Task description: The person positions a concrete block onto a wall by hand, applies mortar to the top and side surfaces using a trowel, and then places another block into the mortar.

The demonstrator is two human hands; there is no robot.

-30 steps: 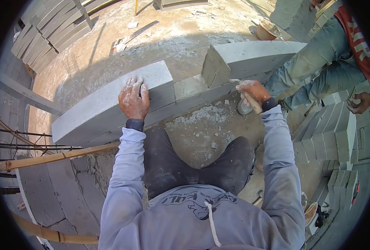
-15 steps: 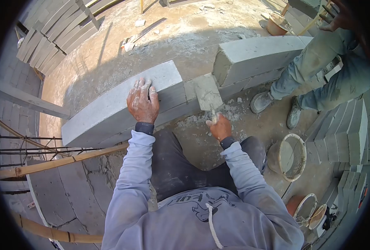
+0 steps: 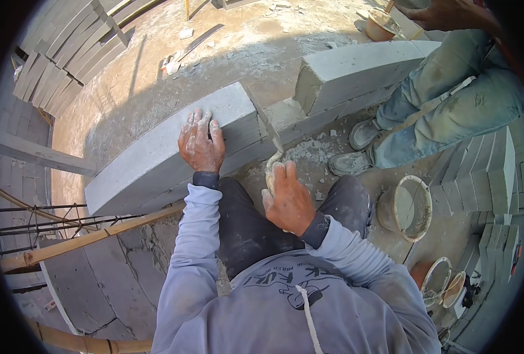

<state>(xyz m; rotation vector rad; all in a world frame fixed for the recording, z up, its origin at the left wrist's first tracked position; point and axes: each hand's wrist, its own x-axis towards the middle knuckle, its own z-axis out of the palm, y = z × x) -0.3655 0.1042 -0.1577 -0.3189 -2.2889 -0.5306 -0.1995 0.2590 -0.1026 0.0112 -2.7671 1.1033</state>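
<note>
My left hand (image 3: 202,141) lies flat with its fingers stretched on top of a long grey concrete block (image 3: 138,159), near the block's right end. In front of my knees, my right hand (image 3: 291,197) is closed around the handle of a trowel (image 3: 275,150). Its blade stands nearly edge-on along the right end face of that block. Beyond it a gap shows the lower course (image 3: 285,112), with a second upper block (image 3: 356,68) on the far side of the gap.
A co-worker's legs (image 3: 445,112) stand at the right, with a hand (image 3: 451,15) above. A mortar bucket (image 3: 412,206) sits by my right knee, more buckets (image 3: 436,280) behind it. Stacked blocks (image 3: 480,171) line the right. Rebar (image 3: 38,221) and a bamboo pole (image 3: 91,236) lie left.
My right hand has drawn the trowel left and toward me, turning its blade from flat over the gap to upright at the block's end. My left hand stays put. The co-worker's foot shifted left.
</note>
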